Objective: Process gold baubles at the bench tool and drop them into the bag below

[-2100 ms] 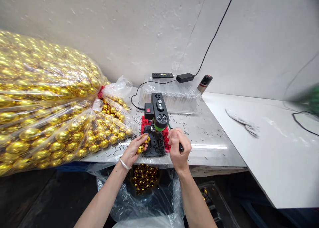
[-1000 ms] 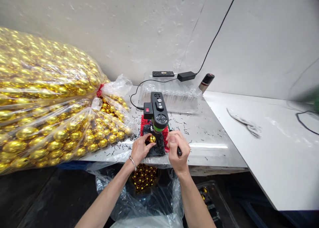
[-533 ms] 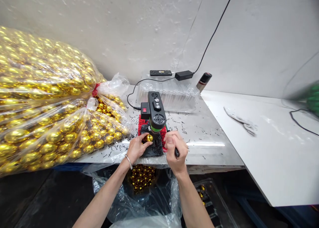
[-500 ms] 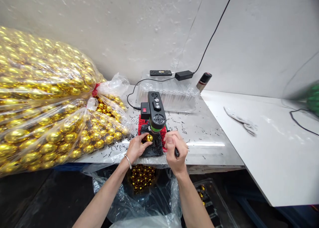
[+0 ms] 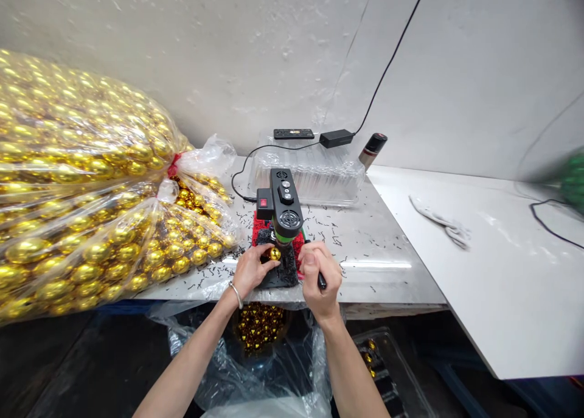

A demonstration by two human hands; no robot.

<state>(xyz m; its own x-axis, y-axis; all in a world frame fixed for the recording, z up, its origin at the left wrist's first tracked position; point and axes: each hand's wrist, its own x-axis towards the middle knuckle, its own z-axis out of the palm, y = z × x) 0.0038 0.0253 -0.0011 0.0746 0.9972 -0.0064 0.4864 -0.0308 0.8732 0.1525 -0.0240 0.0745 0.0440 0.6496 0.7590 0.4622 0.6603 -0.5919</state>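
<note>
A small black bench drill press (image 5: 286, 202) stands on a dark base over a red mat (image 5: 260, 224). My left hand (image 5: 250, 268) pinches a shiny gold ball (image 5: 274, 254) between thumb and fingers, just beneath the machine's head. A dark mark shows on the ball's top. My right hand (image 5: 321, 278) is wrapped round a black lever handle (image 5: 322, 282) at the machine's right side; the lever's end sticks out below the fist. The tool tip under the head is hidden.
Clear bags of gold balls (image 5: 86, 181) fill the left. Behind the machine are a clear plastic tray (image 5: 314, 181), a power adapter (image 5: 336, 138) and a spray can (image 5: 373, 150). A glove (image 5: 440, 221) lies right. Below hangs a plastic-lined bin (image 5: 214, 369). Black shavings litter the tabletop (image 5: 378, 235).
The gold ball and my left fingers have shifted very slightly to the right under the machine's head. My right hand keeps its grip on the lever, with almost no movement.
</note>
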